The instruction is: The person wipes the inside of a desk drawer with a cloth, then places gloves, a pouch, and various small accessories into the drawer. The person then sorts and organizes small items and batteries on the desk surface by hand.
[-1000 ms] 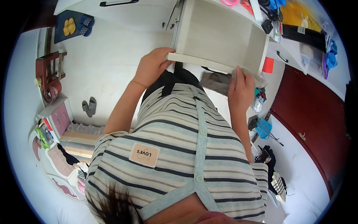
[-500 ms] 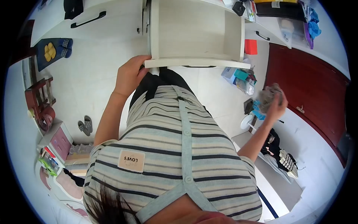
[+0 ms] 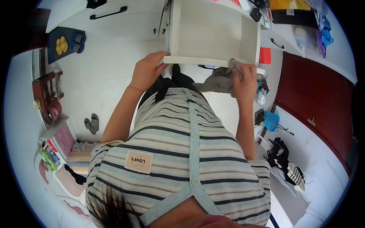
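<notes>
A pale drawer is pulled out in front of me, its inside bare. My left hand grips the left end of the drawer's front panel, fingers over the edge. At the panel's right end, my right hand is closed around a grey-brown cloth. Part of the cloth touches the panel's top edge, and the rest hangs down on my side of it.
A cabinet with a black handle stands at left. Beyond the drawer's right side is a red box. A dark red door fills the right. Grey slippers and a wooden chair are at left.
My right hand has moved left with the cloth, from beside the door to the drawer's front panel. My left hand stays on the panel's left end. The view has shifted slightly.
</notes>
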`<action>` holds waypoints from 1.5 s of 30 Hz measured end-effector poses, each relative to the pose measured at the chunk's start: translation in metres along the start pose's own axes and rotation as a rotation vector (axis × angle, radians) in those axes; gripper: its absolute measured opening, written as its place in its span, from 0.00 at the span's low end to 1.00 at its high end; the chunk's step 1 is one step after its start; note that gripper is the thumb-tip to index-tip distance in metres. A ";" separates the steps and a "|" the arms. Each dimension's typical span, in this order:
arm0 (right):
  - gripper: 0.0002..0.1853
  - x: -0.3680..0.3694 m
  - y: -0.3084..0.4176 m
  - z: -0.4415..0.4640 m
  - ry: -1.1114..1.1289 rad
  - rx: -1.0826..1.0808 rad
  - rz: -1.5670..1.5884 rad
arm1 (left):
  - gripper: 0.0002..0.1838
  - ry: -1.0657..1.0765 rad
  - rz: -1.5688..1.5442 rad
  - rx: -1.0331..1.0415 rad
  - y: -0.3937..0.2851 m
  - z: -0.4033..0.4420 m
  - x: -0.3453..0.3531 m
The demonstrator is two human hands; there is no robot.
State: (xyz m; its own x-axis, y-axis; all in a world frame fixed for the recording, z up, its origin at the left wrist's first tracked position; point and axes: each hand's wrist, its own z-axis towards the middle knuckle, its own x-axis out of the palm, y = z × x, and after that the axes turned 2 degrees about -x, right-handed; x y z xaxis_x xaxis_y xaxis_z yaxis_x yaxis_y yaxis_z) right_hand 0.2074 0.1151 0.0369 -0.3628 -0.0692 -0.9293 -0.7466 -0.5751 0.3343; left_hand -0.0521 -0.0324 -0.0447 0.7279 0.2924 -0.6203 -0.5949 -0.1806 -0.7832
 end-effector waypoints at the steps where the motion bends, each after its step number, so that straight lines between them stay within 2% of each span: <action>1: 0.15 0.007 0.015 0.000 0.011 -0.058 0.025 | 0.14 -0.002 0.000 0.009 -0.002 -0.001 -0.001; 4: 0.17 0.027 0.069 0.002 0.079 -0.201 0.049 | 0.14 0.009 0.015 -0.013 -0.002 -0.003 0.002; 5: 0.14 0.034 0.086 0.005 0.084 -0.254 0.028 | 0.14 0.006 0.013 -0.007 -0.003 -0.002 0.002; 7: 0.16 0.041 0.109 0.009 0.082 -0.360 0.127 | 0.14 0.005 0.012 0.000 -0.003 -0.002 0.001; 11: 0.15 0.025 0.064 0.007 0.054 -0.280 0.010 | 0.13 0.007 -0.026 -0.035 -0.002 -0.002 0.004; 14: 0.12 0.002 0.006 0.002 -0.001 -0.075 -0.259 | 0.13 -0.068 -0.033 0.022 -0.001 -0.004 0.008; 17: 0.11 -0.006 -0.026 0.004 -0.097 0.001 -0.261 | 0.14 -0.014 -0.045 -0.035 -0.005 -0.003 0.003; 18: 0.11 -0.005 -0.020 0.008 -0.101 -0.004 -0.259 | 0.14 -0.034 -0.035 -0.021 -0.003 -0.003 0.004; 20: 0.11 0.002 -0.002 0.012 -0.093 -0.185 -0.341 | 0.14 -0.056 -0.019 0.000 -0.002 -0.002 0.005; 21: 0.11 0.002 0.020 0.014 -0.014 -0.195 -0.344 | 0.14 -0.044 -0.007 0.000 -0.002 -0.001 0.004; 22: 0.11 0.015 0.033 0.016 -0.066 -0.298 -0.327 | 0.14 -0.029 0.006 0.001 -0.002 0.000 0.003; 24: 0.11 0.030 0.068 0.016 -0.025 -0.374 -0.162 | 0.14 -0.033 0.020 0.026 0.001 0.000 0.003; 26: 0.14 0.029 0.103 0.019 0.144 -0.469 0.052 | 0.13 -0.041 0.038 0.055 0.005 -0.001 0.004; 27: 0.14 0.032 0.111 0.018 0.129 -0.471 0.059 | 0.16 0.014 0.001 0.023 0.006 -0.004 0.003; 29: 0.15 0.038 0.123 0.020 0.322 -0.469 0.606 | 0.18 0.052 -0.023 -0.009 0.009 -0.009 -0.003; 31: 0.15 0.027 0.132 0.025 0.320 -0.422 0.719 | 0.24 0.050 -0.552 -0.089 0.011 -0.019 -0.011; 32: 0.15 0.024 0.136 0.027 0.320 -0.357 0.826 | 0.33 0.095 -0.897 -0.078 0.019 -0.027 -0.018; 33: 0.15 0.028 0.137 0.030 0.317 -0.364 0.837 | 0.33 0.091 -0.885 -0.078 0.013 -0.034 -0.024; 35: 0.14 0.042 0.138 0.042 0.160 -0.207 0.993 | 0.40 0.023 -1.406 -0.226 -0.006 -0.049 -0.040; 36: 0.14 0.044 0.142 0.048 0.160 -0.219 1.006 | 0.48 -0.008 -1.267 -0.164 -0.016 -0.050 -0.049; 37: 0.15 0.047 0.145 0.053 0.166 -0.194 1.044 | 0.48 -0.019 -1.256 -0.155 -0.021 -0.049 -0.051; 39: 0.16 0.051 0.148 0.067 0.175 -0.180 1.092 | 0.47 -0.110 -0.906 -0.169 -0.030 -0.044 -0.055; 40: 0.17 0.052 0.144 0.075 0.208 -0.197 1.114 | 0.41 -0.201 -0.948 -0.256 -0.036 -0.034 -0.060; 41: 0.18 0.053 0.139 0.084 0.241 -0.214 1.135 | 0.41 -0.210 -0.941 -0.250 -0.036 -0.024 -0.067; 43: 0.20 0.050 0.128 0.101 0.263 -0.177 1.197 | 0.34 -0.297 -0.806 -0.172 -0.032 0.000 -0.082; 45: 0.22 0.058 0.106 0.118 0.032 -0.384 0.744 | 0.32 -0.285 -0.720 -0.101 -0.033 0.031 -0.080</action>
State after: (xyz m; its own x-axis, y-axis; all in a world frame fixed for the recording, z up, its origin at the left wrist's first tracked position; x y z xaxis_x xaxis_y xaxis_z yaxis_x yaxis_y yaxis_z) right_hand 0.0417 0.1465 0.0368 -0.6652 -0.5607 -0.4931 -0.0746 -0.6072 0.7911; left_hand -0.1014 -0.0209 0.0320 0.7993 0.5972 0.0666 0.0349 0.0645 -0.9973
